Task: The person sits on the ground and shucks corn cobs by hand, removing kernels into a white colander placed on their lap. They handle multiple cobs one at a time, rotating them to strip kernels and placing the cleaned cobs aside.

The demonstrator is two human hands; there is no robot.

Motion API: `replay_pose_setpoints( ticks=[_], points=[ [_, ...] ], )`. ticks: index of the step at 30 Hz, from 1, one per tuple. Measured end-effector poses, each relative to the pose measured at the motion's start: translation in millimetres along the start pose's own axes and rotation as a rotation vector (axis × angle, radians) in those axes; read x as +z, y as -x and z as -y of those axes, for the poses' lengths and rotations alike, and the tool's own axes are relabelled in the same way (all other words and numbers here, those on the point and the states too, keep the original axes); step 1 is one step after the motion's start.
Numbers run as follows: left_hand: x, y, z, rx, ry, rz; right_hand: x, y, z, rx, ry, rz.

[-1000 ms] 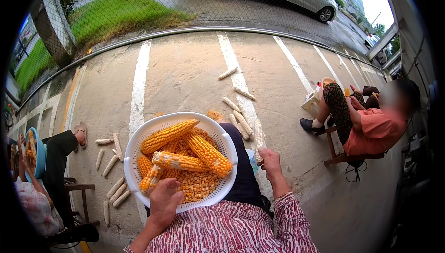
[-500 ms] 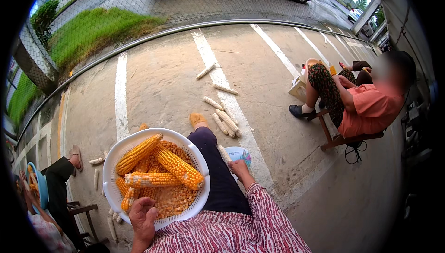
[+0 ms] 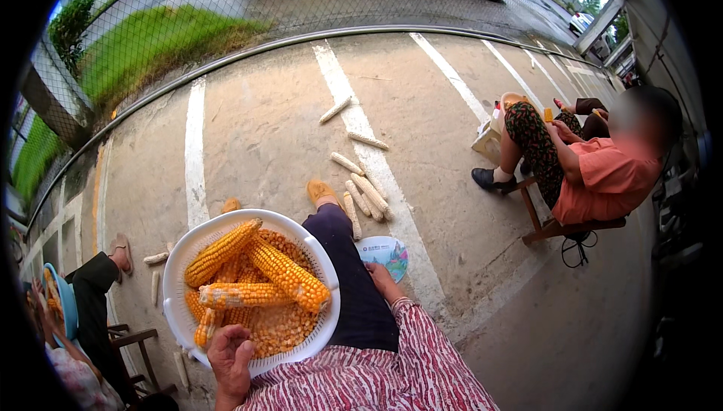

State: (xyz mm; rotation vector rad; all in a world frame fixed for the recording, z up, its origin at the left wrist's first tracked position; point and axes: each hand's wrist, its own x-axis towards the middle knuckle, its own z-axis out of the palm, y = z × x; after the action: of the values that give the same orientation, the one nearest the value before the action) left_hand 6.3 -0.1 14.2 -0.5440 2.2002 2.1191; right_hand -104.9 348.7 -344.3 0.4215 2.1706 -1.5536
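A white perforated basket [image 3: 175, 294] rests on my lap, holding loose yellow kernels [image 3: 279, 332] and several yellow corn cobs [image 3: 290, 272], one with pale patches. My left hand [image 3: 232, 354] lies over its near left edge, fingers loosely bent and apart beside the kernels, holding nothing visible. My right hand [image 3: 380, 279] is down by my right thigh, open with no cob visible in it, near a colourful flat plastic hand fan [image 3: 384, 249]. Several stripped white cobs [image 3: 369, 193] lie on the concrete ahead, around my foot [image 3: 320, 193].
On the right, a person in an orange top [image 3: 606, 170] sits on a wooden chair holding corn, another person beyond. At the left, a person with a blue basin [image 3: 69, 313] sits on a chair. A mesh fence [image 3: 173, 27] separates the striped ground from grass and a silver car.
The cob in my right hand has left it; a white cob now lies beside the pile by my foot. The view has turned rightward since a second ago.
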Motion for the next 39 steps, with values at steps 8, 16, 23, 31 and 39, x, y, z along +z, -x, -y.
replay_pose_setpoints(
  ticks=[8, 16, 23, 31, 39],
  points=[
    [-4, -2, 4, 0.094, -0.052, 0.013, -25, 51, 48, 0.115, -0.266, 0.072],
    [-17, -3, 2, 0.338, -0.244, 0.095, -42, 61, 154, -0.108, -0.250, -0.253],
    [-15, -9, 0, 0.392, -0.215, 0.163, -31, 141, 327, -0.533, -0.310, -0.273],
    [-19, -12, 0, 0.564, -0.298, 0.400, 60, 194, 373, -0.933, 0.205, 0.291],
    [-22, -11, 2, 0.624, -0.383, 0.471, 108, 197, 383, -1.248, 0.477, 0.386]
  ],
)
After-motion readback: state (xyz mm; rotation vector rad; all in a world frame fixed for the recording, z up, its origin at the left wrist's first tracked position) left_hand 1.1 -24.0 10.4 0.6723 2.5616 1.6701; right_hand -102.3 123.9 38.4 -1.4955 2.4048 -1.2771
